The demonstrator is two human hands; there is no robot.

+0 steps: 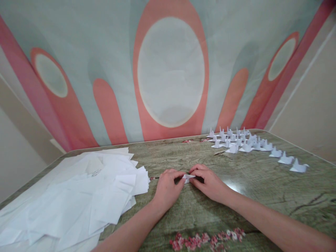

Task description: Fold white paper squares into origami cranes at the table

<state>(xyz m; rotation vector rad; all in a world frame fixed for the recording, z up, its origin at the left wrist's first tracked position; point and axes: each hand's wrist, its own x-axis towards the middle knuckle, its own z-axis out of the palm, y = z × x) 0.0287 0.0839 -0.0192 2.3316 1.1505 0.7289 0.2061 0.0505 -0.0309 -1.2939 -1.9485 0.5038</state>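
A small folded piece of white paper [188,178] is held just above or on the table, between my two hands. My left hand [170,185] pinches its left end between thumb and fingers. On the other side, my right hand [208,182] pinches the right end in the same way. The fingertips cover both ends of the paper, so only its middle shows, with a pointed, creased shape. To the right and farther back stand several white folded paper birds [246,147], grouped in uneven rows.
A wide, loose heap of white paper sheets [68,196] covers the table's left side. The wood-patterned table [168,154] has printed pink flowers [204,240] near its front. Behind its back edge hangs a green and coral backdrop [118,52].
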